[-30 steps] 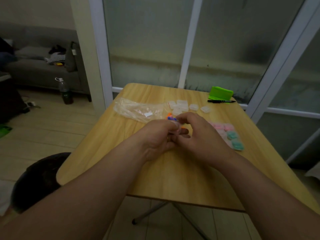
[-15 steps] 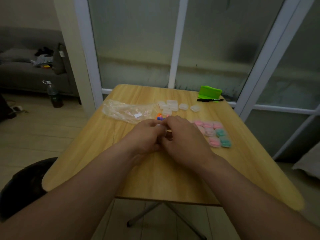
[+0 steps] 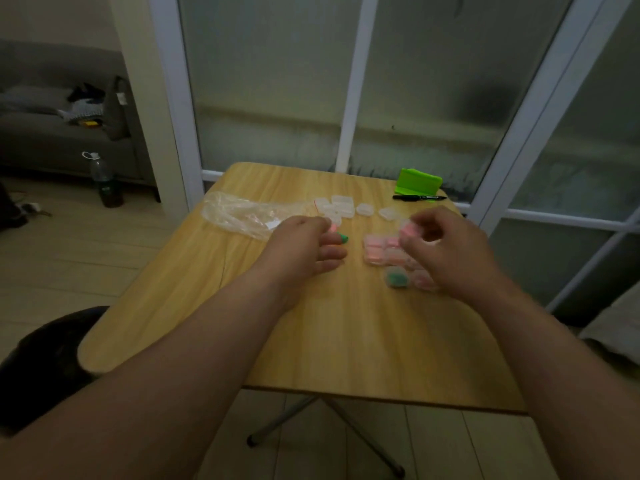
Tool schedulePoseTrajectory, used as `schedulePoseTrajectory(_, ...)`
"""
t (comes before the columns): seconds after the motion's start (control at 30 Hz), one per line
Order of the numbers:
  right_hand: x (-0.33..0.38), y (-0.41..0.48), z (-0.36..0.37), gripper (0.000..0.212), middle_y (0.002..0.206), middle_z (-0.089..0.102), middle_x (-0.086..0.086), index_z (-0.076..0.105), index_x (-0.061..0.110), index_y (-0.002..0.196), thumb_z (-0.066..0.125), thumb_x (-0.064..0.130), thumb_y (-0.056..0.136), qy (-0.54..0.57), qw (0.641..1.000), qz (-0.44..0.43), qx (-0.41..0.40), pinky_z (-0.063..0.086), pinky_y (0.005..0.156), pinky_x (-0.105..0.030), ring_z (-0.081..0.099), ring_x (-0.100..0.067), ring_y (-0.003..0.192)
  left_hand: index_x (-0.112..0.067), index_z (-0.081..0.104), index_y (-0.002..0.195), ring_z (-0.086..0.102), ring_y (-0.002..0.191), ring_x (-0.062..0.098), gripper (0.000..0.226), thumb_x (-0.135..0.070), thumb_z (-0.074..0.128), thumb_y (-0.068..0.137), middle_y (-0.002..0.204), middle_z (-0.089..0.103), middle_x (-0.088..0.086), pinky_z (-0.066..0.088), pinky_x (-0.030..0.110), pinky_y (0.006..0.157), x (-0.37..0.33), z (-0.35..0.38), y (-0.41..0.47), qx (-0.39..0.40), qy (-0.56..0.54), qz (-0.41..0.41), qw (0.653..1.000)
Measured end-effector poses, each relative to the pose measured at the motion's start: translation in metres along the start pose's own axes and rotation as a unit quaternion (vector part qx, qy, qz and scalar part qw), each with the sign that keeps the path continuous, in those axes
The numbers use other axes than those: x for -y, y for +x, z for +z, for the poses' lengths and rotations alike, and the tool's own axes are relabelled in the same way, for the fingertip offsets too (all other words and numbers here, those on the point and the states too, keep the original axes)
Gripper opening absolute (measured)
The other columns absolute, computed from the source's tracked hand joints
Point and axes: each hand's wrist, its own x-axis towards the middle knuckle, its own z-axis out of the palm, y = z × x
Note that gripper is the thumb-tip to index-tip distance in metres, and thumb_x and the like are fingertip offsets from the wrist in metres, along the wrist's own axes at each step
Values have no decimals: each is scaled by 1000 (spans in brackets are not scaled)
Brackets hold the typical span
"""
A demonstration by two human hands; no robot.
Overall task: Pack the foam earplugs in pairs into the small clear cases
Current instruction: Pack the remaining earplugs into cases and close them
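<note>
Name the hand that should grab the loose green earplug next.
Left. The left hand lies open right beside the green earplug, while the right hand is busy: it seems to pinch a pink-filled case above the packed cases.

Person's body, head view, dim light.

Left forearm (image 3: 180,348): bare along its whole visible length, from the lower frame edge up to the wrist. The surface is smooth and even.

Left hand (image 3: 304,247): bare, with a rounded back and a broad thumb that is blunt at the tip.

Right forearm (image 3: 554,358): bare in the same way, from the frame edge to the wrist.

Right hand (image 3: 450,251): bare, with a low knuckle ridge across a wide back.

The wide-angle lens swells both forearms toward the bottom of the picture. Nails, creases and fine markings are too blurred to report.
</note>
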Motion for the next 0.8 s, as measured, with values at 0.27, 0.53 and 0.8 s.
schedulePoseTrajectory(0.27,3,-7,19,39,111,56,9,70,40,128,72,54,92,-134,982,-72,108,48,91,-39,53,-14,109,-4,63,119,69,64,17,20,-15,58,103,98,73,14,59,31,66,3,6,2,-23,1,7,1000)
schedulePoseTrajectory(0.53,12,-8,19,39,108,51,11,66,44,130,67,58,94,-200,966,-53,157,48,97,-42,50,-14,109,-5,63,117,65,71,19,18,-15,57,103,99,72,15,55,30,64,2,4,0,-16,8,12,1000)
schedulePoseTrajectory(0.8,0,-1,13,41,106,55,12,65,37,130,66,58,95,-118,985,-8,122,49,81,-34,54,-8,97,-7,64,120,69,77,23,24,-20,59,102,97,76,15,58,33,70,-3,6,9,3,-11,9,1000)
